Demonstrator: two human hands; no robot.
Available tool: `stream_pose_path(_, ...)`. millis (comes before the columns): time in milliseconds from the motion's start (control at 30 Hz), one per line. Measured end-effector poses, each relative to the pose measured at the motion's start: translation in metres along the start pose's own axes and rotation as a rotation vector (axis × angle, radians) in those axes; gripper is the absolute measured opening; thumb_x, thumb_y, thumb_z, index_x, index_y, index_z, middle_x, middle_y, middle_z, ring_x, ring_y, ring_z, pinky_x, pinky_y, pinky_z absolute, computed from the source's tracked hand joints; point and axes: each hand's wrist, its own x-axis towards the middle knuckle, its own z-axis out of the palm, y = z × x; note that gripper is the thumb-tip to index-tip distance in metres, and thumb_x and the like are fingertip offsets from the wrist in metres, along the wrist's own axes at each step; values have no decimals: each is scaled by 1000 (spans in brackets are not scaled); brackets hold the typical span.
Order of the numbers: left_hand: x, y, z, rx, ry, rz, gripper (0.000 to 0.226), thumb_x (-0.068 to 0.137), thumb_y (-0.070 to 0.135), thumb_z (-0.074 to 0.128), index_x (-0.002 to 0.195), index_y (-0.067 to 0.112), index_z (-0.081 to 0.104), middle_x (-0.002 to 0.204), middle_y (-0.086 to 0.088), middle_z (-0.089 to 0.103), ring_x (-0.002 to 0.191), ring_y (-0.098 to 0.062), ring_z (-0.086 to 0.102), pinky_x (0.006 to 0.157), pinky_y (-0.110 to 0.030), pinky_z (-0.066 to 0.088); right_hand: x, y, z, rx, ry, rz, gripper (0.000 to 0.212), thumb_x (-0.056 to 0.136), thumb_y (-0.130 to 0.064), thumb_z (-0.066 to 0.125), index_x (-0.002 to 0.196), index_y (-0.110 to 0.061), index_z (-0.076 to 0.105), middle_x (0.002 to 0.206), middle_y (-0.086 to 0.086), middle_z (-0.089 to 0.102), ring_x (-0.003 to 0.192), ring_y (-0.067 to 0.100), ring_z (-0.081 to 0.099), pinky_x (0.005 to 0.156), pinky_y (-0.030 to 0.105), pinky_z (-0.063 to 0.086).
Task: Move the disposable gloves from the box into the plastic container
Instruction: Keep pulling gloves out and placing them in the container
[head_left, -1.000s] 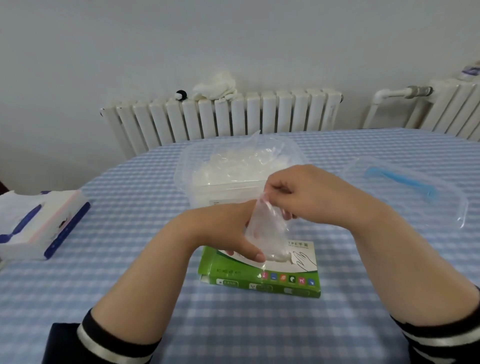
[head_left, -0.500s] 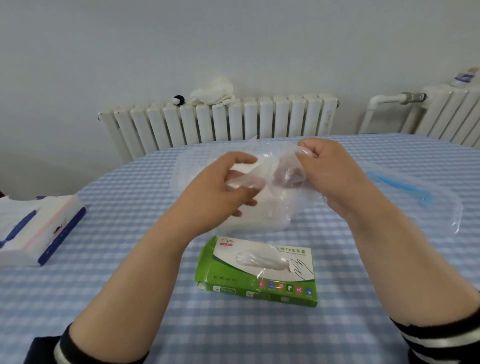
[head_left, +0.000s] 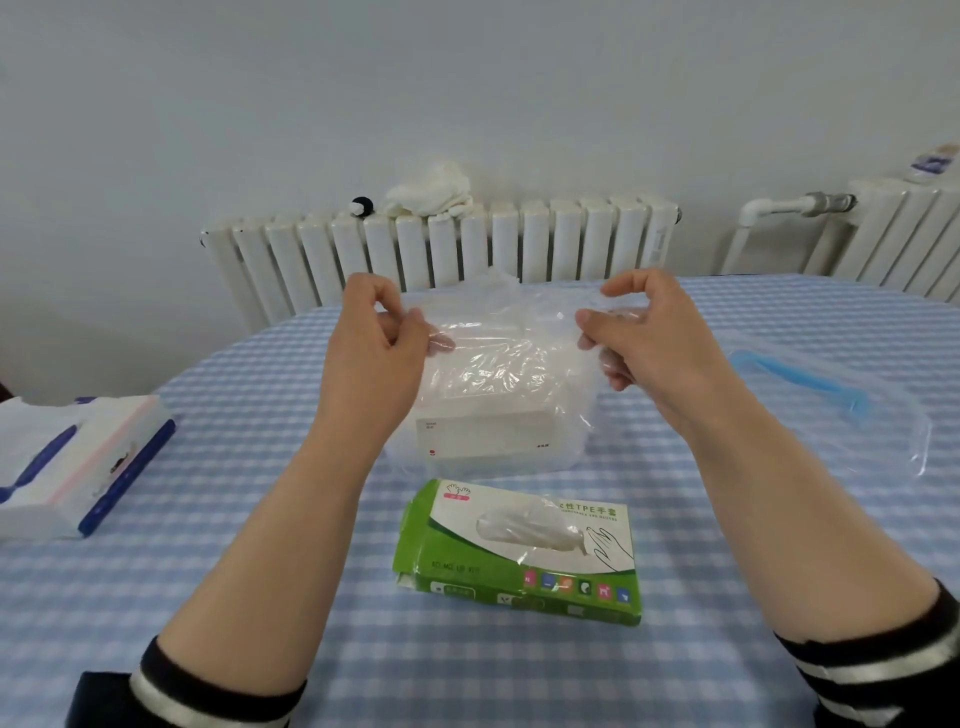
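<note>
a: gloves (head_left: 498, 358), one of them anyway, is stretched between both hands above the plastic container (head_left: 571, 441). more poke out of the slot in the green box (head_left: 519, 551) in front.

b: how are the hands holding it?

a: left hand (head_left: 374, 358) pinches one edge between thumb and fingertips, other fingers curled. right hand (head_left: 649, 338) pinches the opposite edge the same way. neither is clamped hard, as far as i can tell.

b: what's it like to handle?

a: i'd judge it nearly weightless, thin, limp film, and likely clingy. it'll crumple or drift rather than drop straight.

b: where's best to grip?

a: probably the edges, as now, then lower it onto the pile inside before letting go. the lid (head_left: 831, 395) lies off to the right.
</note>
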Motion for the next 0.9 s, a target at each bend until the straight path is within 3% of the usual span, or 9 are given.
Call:
stream_pose_path(133, 9, -12, 4, 223, -94, 23, 22, 99, 9, 38, 90, 26, 48, 80, 15, 70, 74, -14, 62, 61, -30, 45, 13, 9, 8, -223, 79, -137, 22, 92, -17, 62, 82, -26, 44, 77, -2, 68, 50, -1, 52, 51, 18, 37)
stream_pose_path(234, 16, -18, 4, 343, -102, 23, 31, 98, 8, 36, 90, 34, 51, 97, 16, 66, 69, -8, 53, 68, -31, 44, 22, 6, 17, -510, 79, -229, 9, 93, -20, 54, 90, -28, 50, 85, -8, 64, 74, 3, 57, 56, 20, 38)
stream_pose_path(334, 24, -27, 0, 447, -129, 3, 23, 99, 20, 41, 108, 31, 59, 115, 11, 62, 103, -18, 56, 96, -45, 44, 37, 0, 27, -794, 9, -243, 15, 94, -19, 46, 103, -27, 56, 94, -11, 61, 84, 12, 56, 59, 26, 36)
stream_pose_path(400, 28, -31, -4, 517, -180, -30, 28, 100, 29, 42, 122, 26, 59, 126, 6, 60, 123, -23, 49, 105, -49, 39, 48, -1, 35, -926, -66, -217, 20, 93, -13, 45, 103, -24, 59, 100, -7, 63, 93, 16, 58, 67, 30, 41)
stream_pose_path(467, 29, -32, -7, 609, -241, -65, 34, 103, 32, 37, 127, 23, 58, 135, 2, 55, 129, -25, 41, 105, -45, 35, 59, 1, 42, -1051, -137, -180, 24, 90, -6, 48, 102, -16, 65, 103, 1, 68, 95, 23, 62, 76, 36, 52)
stream_pose_path(567, 26, -26, -6, 768, -330, -89, 41, 105, 28, 25, 125, 16, 59, 139, -3, 49, 130, -27, 33, 95, -39, 28, 71, 5, 50, -1203, -215, -148, 24, 90, -5, 49, 101, -12, 69, 103, 7, 70, 94, 26, 65, 83, 41, 54)
stream_pose_path(701, 23, -27, -6, 837, -382, -56, 51, 105, 37, 18, 130, 20, 60, 154, 5, 35, 143, -19, 20, 117, -47, 16, 74, 3, 53, -1283, -355, -156, 22, 96, -25, 52, 102, -12, 68, 102, 5, 69, 92, 25, 63, 79, 37, 50)
stream_pose_path(801, 22, -30, -7, 901, -402, -47, 52, 105, 38, 19, 132, 20, 59, 158, 6, 29, 146, -18, 15, 119, -49, 11, 69, 0, 52, -1287, -482, -122, 45, 98, -45, 49, 110, -6, 68, 110, 9, 69, 98, 26, 63, 83, 35, 47)
stream_pose_path(901, 22, -30, -7, 907, -375, -27, 47, 104, 37, 24, 129, 23, 61, 157, 7, 31, 145, -19, 18, 118, -47, 13, 64, -1, 45, -1151, -443, -178, 51, 99, -46, 45, 107, -1, 68, 115, 14, 66, 102, 29, 62, 84, 35, 45)
